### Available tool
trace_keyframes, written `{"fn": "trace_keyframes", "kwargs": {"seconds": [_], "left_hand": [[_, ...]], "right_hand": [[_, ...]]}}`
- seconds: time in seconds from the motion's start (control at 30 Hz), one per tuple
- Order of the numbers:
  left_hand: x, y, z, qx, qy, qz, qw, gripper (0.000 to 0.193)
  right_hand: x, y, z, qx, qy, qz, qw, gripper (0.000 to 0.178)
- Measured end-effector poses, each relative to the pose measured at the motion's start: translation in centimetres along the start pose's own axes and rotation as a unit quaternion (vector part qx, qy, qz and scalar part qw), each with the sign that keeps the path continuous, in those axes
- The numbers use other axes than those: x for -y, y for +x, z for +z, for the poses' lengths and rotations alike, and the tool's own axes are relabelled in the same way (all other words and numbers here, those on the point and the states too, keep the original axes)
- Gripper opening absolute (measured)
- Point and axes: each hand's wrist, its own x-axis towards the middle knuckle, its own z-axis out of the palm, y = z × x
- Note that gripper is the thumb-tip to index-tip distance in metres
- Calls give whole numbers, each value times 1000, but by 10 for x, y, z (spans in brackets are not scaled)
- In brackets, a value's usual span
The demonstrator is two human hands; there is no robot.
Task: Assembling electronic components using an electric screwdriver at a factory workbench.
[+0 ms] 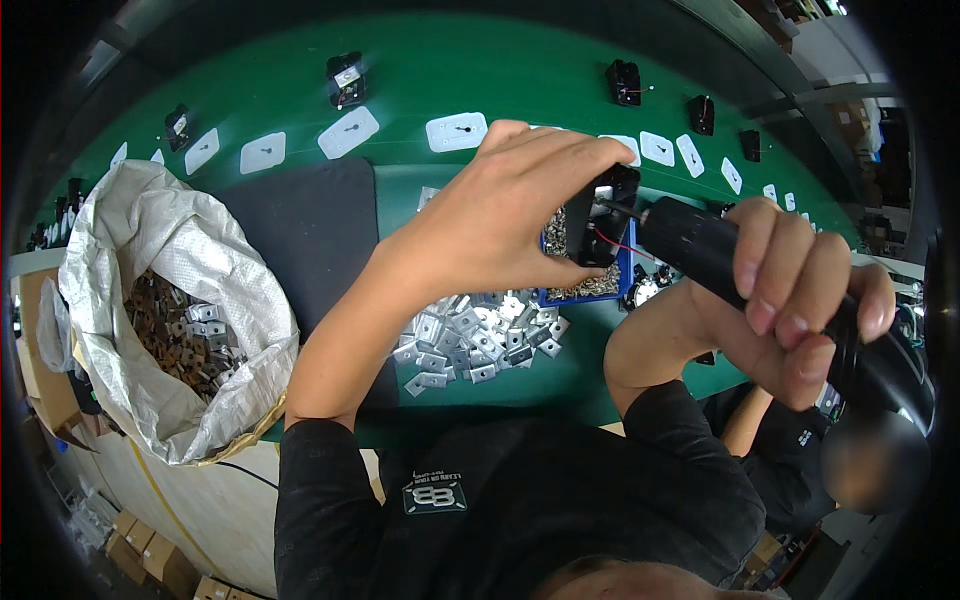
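Observation:
My left hand (505, 215) grips a small black plastic housing (608, 240), fingers over its far edge and thumb at its near edge. A red wire and a silvery metal piece show on the housing. In my right hand (800, 300) is a black electric screwdriver (690, 235), its bit pointing left and meeting the metal piece inside the housing. Whether a screw sits at the tip is too small to tell. Beneath the housing stands a blue tray (597, 292) of small screws. A pile of silvery metal plates (475, 340) lies just nearer to me.
To the left, a white woven sack (240, 270) holds many metal pieces. A dark mat (330, 230) lies beside it. White rounded cards (455, 132) and black housings (346, 80) line the green surface farther off. A co-worker (790, 450) sits at my right.

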Motion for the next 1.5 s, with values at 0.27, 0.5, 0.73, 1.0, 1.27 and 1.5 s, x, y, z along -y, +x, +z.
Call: {"fn": "trace_keyframes", "kwargs": {"seconds": [0.27, 0.5, 0.73, 1.0, 1.27, 1.5], "left_hand": [[78, 12, 15, -56, 125, -82, 987, 72], [162, 46, 16, 24, 207, -185, 960, 74], [109, 19, -2, -18, 374, -181, 909, 52], [26, -48, 15, 95, 186, -326, 922, 24], [18, -52, 19, 88, 212, -245, 942, 18], [47, 6, 31, -51, -57, -237, 968, 13]], "right_hand": [[3, -4, -5, -171, 1, -107, 979, 38], [22, -14, -40, -201, 14, -108, 974, 19], [28, -22, -46, -227, 17, -122, 966, 26], [35, -23, -44, -251, 1, -122, 960, 25], [42, -29, -47, -262, 27, -200, 944, 20], [66, -34, -55, -234, -15, -145, 961, 22]]}}
